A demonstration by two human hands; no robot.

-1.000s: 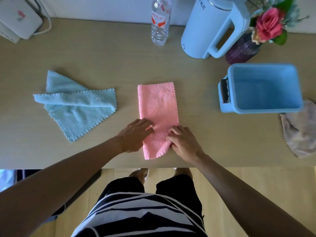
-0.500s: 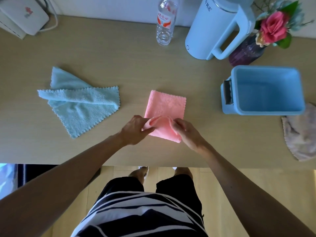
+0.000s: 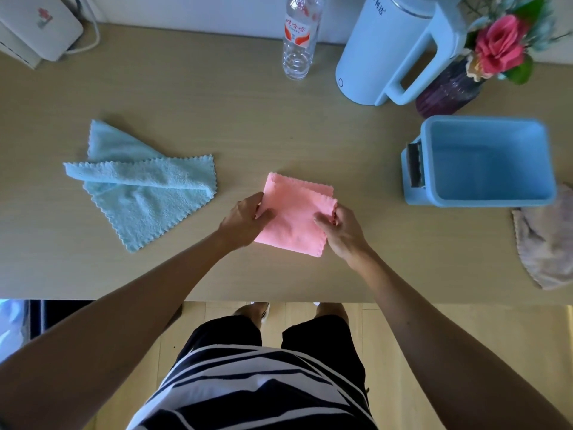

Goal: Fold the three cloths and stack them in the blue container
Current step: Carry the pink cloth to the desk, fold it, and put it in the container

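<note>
The pink cloth (image 3: 294, 212) lies folded into a small square on the wooden table, near its front edge. My left hand (image 3: 245, 220) pinches the square's left edge. My right hand (image 3: 339, 229) grips its right edge, fingers curled over the corner. A light blue cloth (image 3: 139, 187) lies loosely crumpled to the left. A beige cloth (image 3: 545, 240) lies at the table's right edge, partly cut off by the frame. The blue container (image 3: 486, 159) stands empty at the right, behind the beige cloth.
Along the back wall stand a clear water bottle (image 3: 299, 35), a pale blue kettle (image 3: 390, 48) and a purple vase with a pink flower (image 3: 455, 85). A white box (image 3: 34, 29) sits at the back left. The table's front edge (image 3: 279, 301) runs just before my legs.
The pink cloth was a long strip; both hands lifted its near end and folded it away from me, leaving a square. My hands now hold its two sides.
</note>
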